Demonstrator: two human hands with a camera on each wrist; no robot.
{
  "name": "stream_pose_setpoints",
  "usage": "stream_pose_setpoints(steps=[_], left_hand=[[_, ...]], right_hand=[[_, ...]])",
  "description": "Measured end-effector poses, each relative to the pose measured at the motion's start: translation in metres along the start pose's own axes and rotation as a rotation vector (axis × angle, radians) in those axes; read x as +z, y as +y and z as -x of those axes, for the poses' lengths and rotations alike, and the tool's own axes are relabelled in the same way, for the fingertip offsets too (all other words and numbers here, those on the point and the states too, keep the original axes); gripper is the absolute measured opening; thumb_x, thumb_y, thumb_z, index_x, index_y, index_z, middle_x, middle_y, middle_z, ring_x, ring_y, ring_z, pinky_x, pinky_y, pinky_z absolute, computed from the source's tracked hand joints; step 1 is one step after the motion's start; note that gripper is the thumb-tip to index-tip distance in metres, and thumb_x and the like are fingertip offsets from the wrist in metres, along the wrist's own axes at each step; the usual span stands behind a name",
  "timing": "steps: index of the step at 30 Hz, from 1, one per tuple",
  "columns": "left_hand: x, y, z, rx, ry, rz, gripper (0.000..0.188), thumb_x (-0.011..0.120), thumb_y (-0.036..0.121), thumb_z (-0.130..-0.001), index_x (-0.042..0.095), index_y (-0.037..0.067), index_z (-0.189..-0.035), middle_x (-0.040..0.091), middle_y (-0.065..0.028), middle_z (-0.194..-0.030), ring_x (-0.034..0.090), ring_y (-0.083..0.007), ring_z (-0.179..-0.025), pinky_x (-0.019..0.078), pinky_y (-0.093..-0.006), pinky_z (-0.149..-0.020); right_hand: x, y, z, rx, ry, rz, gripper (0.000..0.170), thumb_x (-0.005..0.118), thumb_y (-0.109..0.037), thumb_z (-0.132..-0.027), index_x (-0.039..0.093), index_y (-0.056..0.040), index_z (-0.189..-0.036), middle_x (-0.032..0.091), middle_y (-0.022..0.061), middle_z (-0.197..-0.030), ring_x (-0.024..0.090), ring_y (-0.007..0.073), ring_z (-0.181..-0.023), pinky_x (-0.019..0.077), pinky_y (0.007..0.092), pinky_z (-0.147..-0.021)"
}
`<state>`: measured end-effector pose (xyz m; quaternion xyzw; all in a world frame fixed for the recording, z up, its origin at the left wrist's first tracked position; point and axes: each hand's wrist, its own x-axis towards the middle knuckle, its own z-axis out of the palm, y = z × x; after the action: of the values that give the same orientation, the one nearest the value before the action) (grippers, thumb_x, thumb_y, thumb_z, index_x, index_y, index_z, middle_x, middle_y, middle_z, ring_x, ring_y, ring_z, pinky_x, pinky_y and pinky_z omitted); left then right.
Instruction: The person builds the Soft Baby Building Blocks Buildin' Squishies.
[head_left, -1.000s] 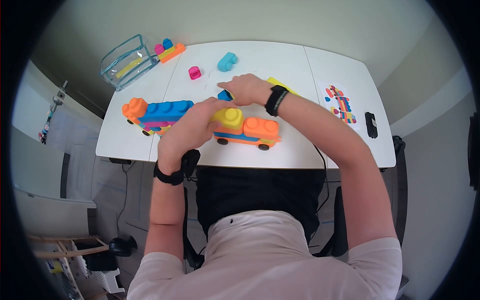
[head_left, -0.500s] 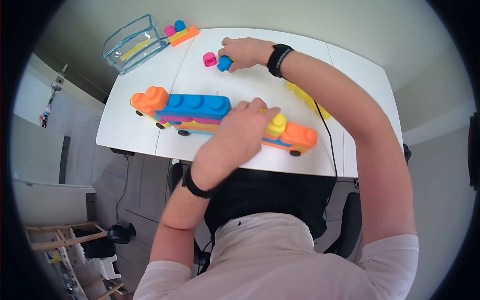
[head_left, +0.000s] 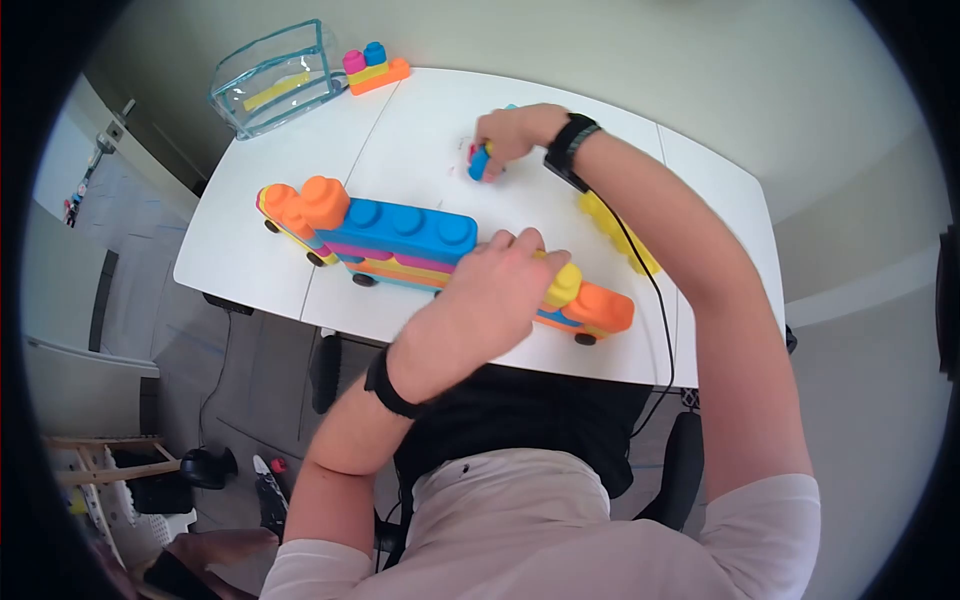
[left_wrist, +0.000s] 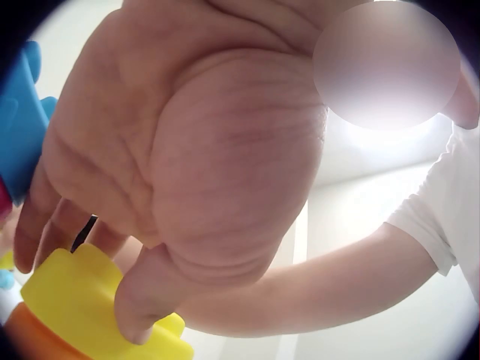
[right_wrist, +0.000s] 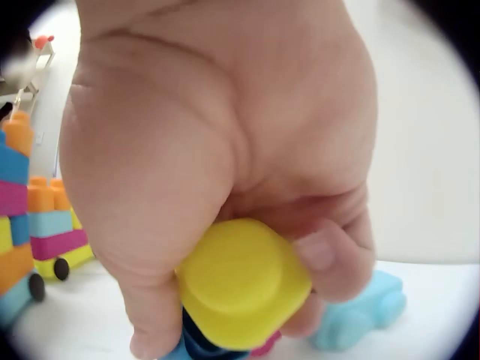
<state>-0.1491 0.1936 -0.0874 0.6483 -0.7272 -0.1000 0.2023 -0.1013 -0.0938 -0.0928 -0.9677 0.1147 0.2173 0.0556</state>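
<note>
My left hand point(head_left: 485, 295) grips the yellow block point(head_left: 564, 286) of a long block vehicle, whose blue top block point(head_left: 405, 222) lies to its left. In the left wrist view the thumb and fingers straddle that yellow block point(left_wrist: 79, 292). Farther back, my right hand point(head_left: 520, 135) pinches a small yellow block point(right_wrist: 244, 281) between thumb and fingers, with a blue block point(head_left: 480, 163) beneath it. A bit of pink block point(right_wrist: 266, 346) shows below; whether the hand holds it, I cannot tell. A light blue block point(right_wrist: 360, 311) stands beside the fingers.
A clear case point(head_left: 280, 90) and a small stack of blocks point(head_left: 378, 78) are at the back left. Yellow pieces point(head_left: 618, 232) lie on the white table point(head_left: 240, 230) beneath my right forearm, where a black cable point(head_left: 660, 310) runs.
My left hand has moved right along the vehicle to its yellow block. My right hand has gone toward the table's back with the blue and yellow blocks, reaching the pink block. The head view has shifted.
</note>
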Motion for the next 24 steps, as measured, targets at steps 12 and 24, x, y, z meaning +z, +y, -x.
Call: stream_pose_setpoints(steps=[12, 24], left_hand=[[0.009, 0.003, -0.009, -0.103, -0.02, -0.119, 0.056, 0.09, 0.029, -0.083, 0.071, 0.005, -0.13, 0.068, -0.0189, -0.122, 0.068, -0.0401, -0.115, 0.0595, -0.0497, -0.097], [-0.007, 0.029, -0.016, 0.244, 0.239, 0.286, 0.067, 0.089, 0.026, -0.089, 0.066, 0.006, -0.149, 0.063, -0.0163, -0.158, 0.058, -0.0367, -0.147, 0.0477, -0.0476, -0.12]], right_hand=[[0.087, 0.036, 0.247, 0.138, 0.445, -0.107, 0.058, 0.073, -0.052, -0.105, 0.07, -0.0008, -0.133, 0.075, 0.017, -0.101, 0.072, 0.0278, -0.091, 0.0596, 0.0418, -0.082], [0.101, -0.092, 0.333, 0.089, 0.718, -0.935, 0.051, 0.057, -0.046, -0.117, 0.067, 0.0029, -0.127, 0.071, 0.0129, -0.09, 0.067, 0.0209, -0.081, 0.0548, 0.037, -0.076]])
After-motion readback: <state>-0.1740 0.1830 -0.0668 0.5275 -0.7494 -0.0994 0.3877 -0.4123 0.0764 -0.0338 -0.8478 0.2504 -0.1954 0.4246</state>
